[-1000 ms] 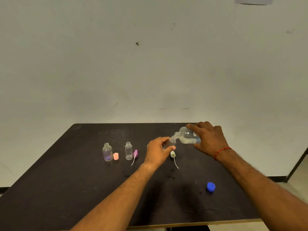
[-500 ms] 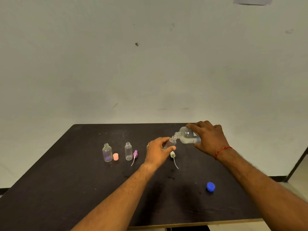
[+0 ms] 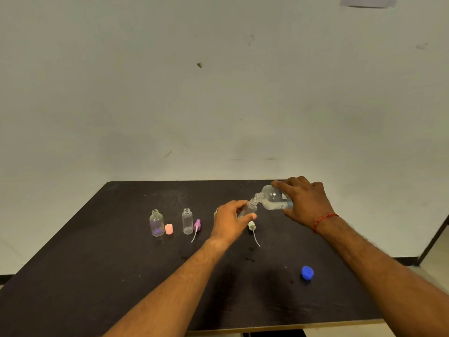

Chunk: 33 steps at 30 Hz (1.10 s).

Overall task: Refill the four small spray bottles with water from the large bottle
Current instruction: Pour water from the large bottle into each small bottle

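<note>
My right hand (image 3: 302,203) grips the large clear bottle (image 3: 273,198), tipped on its side with its neck pointing left and down. The neck meets the mouth of a small clear spray bottle (image 3: 249,209), which my left hand (image 3: 230,221) holds tilted above the table. Two more small bottles stand open to the left: one (image 3: 156,223) beside a pink cap (image 3: 168,229), one (image 3: 187,221) beside a purple spray head (image 3: 197,225) with its tube. A pale spray head (image 3: 251,225) with a tube lies under my left hand. A fourth bottle is hidden behind that hand.
The black table (image 3: 97,276) stands against a pale wall. A blue cap (image 3: 307,272) from the large bottle lies at the front right. Small wet spots mark the tabletop near the middle. A dark post shows at the far right edge.
The large bottle has tipped slightly more toward the small bottle. Both hands stay almost where they were.
</note>
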Each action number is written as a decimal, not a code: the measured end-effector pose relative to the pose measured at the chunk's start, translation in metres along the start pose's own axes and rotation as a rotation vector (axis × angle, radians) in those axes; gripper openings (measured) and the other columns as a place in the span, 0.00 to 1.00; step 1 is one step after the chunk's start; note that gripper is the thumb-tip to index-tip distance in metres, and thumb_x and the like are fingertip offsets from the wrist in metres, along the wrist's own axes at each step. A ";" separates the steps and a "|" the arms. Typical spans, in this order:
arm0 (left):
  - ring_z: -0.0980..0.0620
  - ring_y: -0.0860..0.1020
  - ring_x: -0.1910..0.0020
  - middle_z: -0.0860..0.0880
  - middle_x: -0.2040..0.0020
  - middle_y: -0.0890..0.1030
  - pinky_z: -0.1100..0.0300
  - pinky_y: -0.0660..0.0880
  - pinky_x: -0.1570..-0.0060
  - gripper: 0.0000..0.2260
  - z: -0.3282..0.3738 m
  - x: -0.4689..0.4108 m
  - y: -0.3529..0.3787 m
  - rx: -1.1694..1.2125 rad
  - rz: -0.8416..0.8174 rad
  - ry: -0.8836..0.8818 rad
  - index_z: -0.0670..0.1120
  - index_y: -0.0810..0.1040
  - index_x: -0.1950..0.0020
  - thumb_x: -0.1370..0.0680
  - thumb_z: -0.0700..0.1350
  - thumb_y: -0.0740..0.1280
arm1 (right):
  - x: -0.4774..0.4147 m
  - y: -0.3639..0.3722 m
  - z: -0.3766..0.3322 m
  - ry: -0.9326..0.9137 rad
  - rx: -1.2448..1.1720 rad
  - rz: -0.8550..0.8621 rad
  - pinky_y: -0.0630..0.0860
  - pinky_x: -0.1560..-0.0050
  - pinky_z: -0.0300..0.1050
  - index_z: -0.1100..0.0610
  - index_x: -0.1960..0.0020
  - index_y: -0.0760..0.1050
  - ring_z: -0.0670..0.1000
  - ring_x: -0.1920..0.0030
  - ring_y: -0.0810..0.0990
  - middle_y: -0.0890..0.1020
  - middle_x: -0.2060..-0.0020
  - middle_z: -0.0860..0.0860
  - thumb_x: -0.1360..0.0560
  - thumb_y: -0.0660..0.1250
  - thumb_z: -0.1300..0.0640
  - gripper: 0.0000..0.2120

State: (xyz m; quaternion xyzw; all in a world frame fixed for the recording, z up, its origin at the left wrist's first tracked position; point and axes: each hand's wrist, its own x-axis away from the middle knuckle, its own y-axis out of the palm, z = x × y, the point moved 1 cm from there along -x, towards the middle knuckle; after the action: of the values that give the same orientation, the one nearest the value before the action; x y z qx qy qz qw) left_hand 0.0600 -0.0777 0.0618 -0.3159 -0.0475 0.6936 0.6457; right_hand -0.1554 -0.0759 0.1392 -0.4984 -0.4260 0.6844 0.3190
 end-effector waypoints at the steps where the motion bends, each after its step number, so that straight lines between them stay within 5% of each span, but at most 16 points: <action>1: 0.61 0.78 0.50 0.53 0.43 0.83 0.75 0.71 0.54 0.19 0.000 -0.001 0.000 0.001 0.000 -0.001 0.50 0.81 0.35 0.26 0.50 0.76 | 0.000 0.000 0.000 0.000 -0.001 0.003 0.70 0.43 0.53 0.41 0.28 0.63 0.51 0.35 0.70 0.75 0.36 0.46 0.28 0.70 0.44 0.31; 33: 0.67 0.77 0.52 0.64 0.50 0.79 0.74 0.71 0.54 0.18 -0.006 -0.004 0.008 0.015 -0.006 0.003 0.53 0.82 0.38 0.27 0.51 0.77 | 0.001 0.003 0.004 0.005 0.015 0.000 0.70 0.42 0.55 0.41 0.28 0.63 0.51 0.36 0.71 0.75 0.37 0.46 0.29 0.71 0.45 0.32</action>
State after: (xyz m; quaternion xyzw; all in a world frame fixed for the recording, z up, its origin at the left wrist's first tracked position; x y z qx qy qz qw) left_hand 0.0558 -0.0851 0.0547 -0.3121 -0.0421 0.6915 0.6501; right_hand -0.1599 -0.0776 0.1370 -0.4977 -0.4201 0.6862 0.3240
